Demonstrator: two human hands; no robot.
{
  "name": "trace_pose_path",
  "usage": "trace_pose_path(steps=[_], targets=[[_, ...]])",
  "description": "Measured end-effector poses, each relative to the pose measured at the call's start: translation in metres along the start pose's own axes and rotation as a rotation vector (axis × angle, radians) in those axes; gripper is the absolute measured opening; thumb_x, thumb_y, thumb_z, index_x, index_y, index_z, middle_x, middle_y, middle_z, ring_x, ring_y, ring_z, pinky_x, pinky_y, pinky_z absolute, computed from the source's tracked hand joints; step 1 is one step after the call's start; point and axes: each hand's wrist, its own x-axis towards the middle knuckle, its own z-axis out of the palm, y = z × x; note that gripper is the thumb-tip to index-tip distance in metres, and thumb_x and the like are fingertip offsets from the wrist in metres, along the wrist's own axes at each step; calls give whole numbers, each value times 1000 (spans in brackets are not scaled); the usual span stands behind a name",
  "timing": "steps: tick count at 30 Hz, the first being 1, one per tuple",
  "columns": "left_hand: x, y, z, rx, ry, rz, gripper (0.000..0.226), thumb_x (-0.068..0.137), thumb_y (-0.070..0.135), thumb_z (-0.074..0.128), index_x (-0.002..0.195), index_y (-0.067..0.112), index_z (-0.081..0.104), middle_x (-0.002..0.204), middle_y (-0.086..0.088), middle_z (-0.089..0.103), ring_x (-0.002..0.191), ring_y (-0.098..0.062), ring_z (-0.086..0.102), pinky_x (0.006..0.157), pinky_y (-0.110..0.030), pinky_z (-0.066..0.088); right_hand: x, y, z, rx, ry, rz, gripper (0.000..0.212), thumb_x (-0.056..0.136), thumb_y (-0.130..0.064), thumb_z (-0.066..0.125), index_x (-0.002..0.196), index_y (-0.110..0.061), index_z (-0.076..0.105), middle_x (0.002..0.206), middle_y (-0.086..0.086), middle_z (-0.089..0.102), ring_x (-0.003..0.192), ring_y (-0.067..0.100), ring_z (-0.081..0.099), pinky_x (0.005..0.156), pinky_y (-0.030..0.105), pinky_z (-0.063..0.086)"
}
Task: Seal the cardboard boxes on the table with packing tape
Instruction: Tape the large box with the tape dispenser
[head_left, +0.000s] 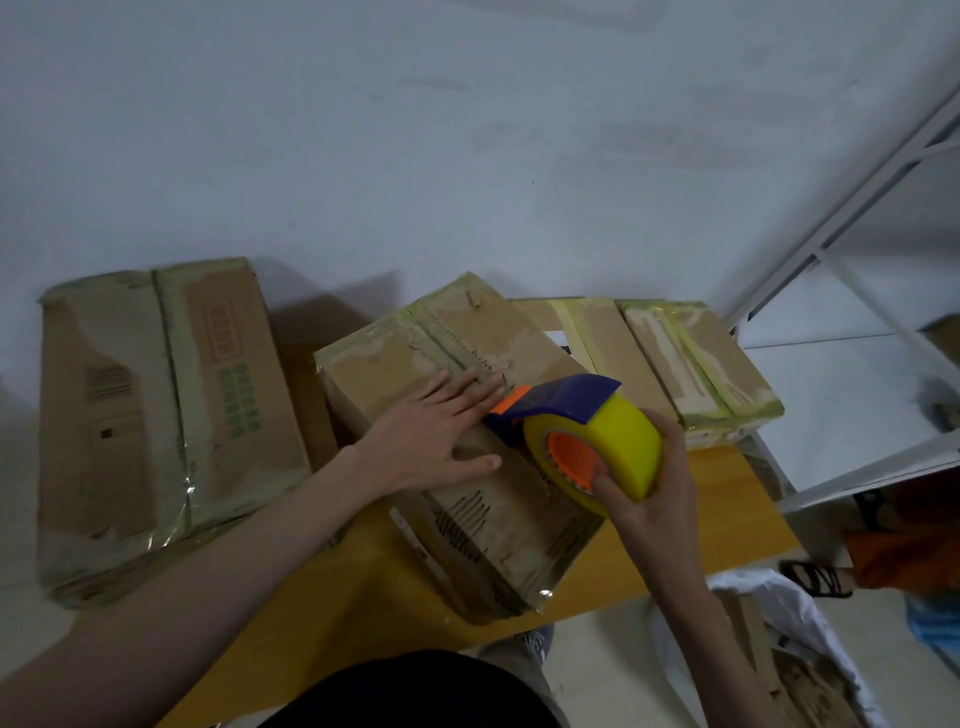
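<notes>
Head view: left hand (441, 436) lies flat, fingers straight, on the middle box (457, 441) at worktop (727, 499) centre. Right hand (654, 483) clamped on tape dispenser (582, 431), touching the box's seam just right of the left fingertips; seam runs far-left to near-right, toward the right hand.

L hand (435, 435) flat on center box (467, 467); R hand (649, 483) grips tape dispenser (582, 431).
</notes>
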Motion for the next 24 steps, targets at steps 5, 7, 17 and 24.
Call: trace_pose_path(steps=[5, 7, 17, 24], targets=[[5, -10, -2, 4, -5, -15, 80, 94, 77, 13, 158, 36, -12, 164, 18, -11, 152, -4, -14, 125, -39, -6, -3, 10, 15, 54, 120, 1, 59, 82, -32, 72, 132, -37, 40, 118, -36, 48, 104, -1, 54, 73, 14, 45], [9, -18, -4, 4, -21, -5, 79, 93, 77, 13, 158, 38, -11, 164, 20, -11, 151, -2, -12, 125, -38, -6, 0, 10, 23, 94, 163, 15, 59, 83, -39, 71, 133, -30, 42, 117, -37, 47, 104, -1, 54, 73, 12, 45], [23, -75, -20, 46, -81, 45, 81, 89, 82, 8, 157, 42, -8, 165, 22, -8, 152, -2, -7, 125, -43, -3, 26, 0, 54, -17, 60, -16, 66, 89, -37, 76, 142, -30, 37, 130, -5, 50, 112, 15, 56, 77, 17, 49], [20, -74, -17, 33, -65, 41, 78, 90, 81, 10, 157, 44, -6, 164, 25, -7, 151, 1, -7, 125, -43, -1, 20, -13, 30, -38, 26, -30, 63, 84, -52, 74, 132, -44, 36, 118, -28, 50, 100, 3, 59, 69, 13, 46]])
